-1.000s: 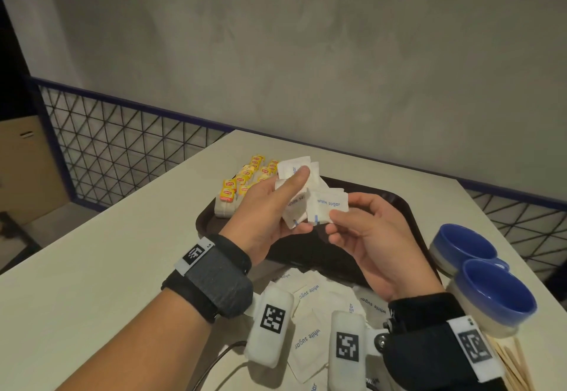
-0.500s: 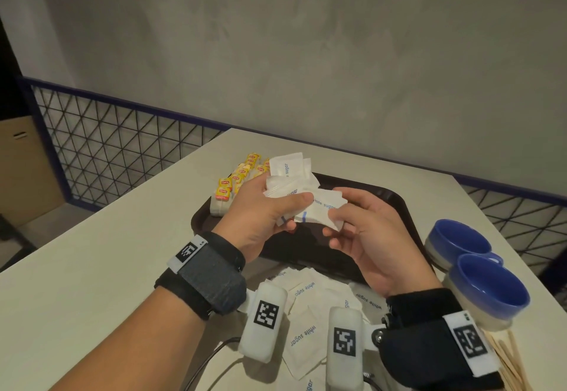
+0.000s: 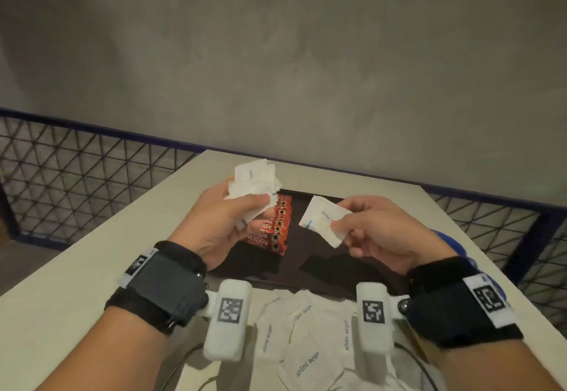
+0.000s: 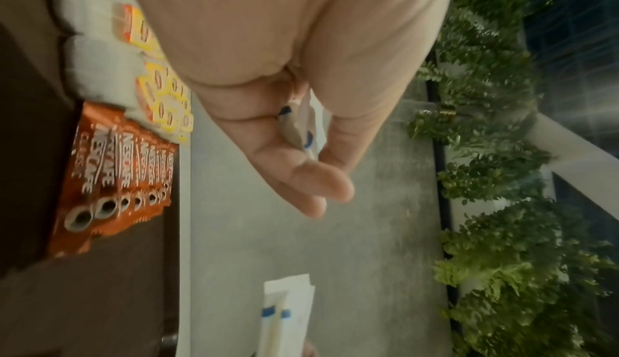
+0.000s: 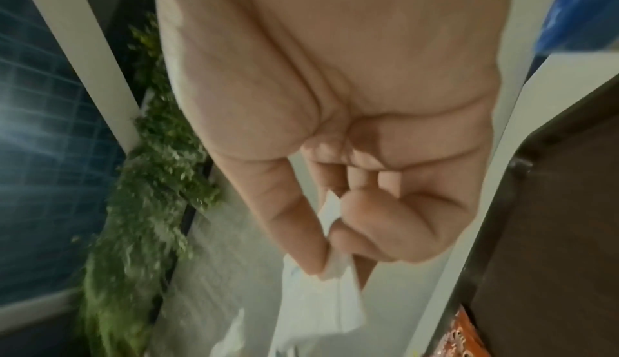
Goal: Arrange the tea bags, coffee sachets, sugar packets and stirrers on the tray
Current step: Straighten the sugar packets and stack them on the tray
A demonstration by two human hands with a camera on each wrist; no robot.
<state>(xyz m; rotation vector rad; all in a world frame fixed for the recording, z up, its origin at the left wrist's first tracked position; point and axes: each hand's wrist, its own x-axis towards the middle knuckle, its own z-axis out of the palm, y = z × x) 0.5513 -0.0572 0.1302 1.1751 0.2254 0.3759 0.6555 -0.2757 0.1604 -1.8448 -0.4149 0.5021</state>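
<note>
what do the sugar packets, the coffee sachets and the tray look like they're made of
Sugar packets: matt white paper, going by the creases and soft bent corners. Coffee sachets: glossy printed film, probably plastic or foil laminate, since the red faces catch light. Tray: dark brown, smooth, likely moulded plastic, though the dim light leaves that open.

One tray (image 3: 362,271), two hands, one row of red coffee sachets (image 3: 276,231) (individual count unclear), several loose sugar packets (image 3: 303,338).
</note>
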